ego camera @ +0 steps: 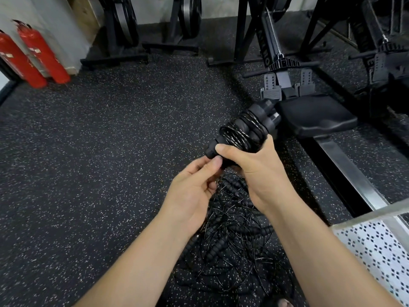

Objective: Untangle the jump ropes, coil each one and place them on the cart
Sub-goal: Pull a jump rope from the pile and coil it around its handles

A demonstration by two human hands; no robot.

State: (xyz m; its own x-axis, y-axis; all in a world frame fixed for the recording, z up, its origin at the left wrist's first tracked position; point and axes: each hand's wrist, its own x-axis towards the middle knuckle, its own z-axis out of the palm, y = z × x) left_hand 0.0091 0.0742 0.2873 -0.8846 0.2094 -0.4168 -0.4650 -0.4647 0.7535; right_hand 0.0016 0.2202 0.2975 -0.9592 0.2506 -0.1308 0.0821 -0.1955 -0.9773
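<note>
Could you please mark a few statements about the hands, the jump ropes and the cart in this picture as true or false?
1. The right hand grips a coiled jump rope. True.
2. The left hand lies flat on the floor. False: it pinches the lower end of the coiled jump rope.
3. A tangled pile of ropes lies on the floor below the hands. True.
4. The coiled jump rope already lies on the cart. False: it is held in the air, left of the cart.
5. The fire extinguishers are blue. False: they are red.
</note>
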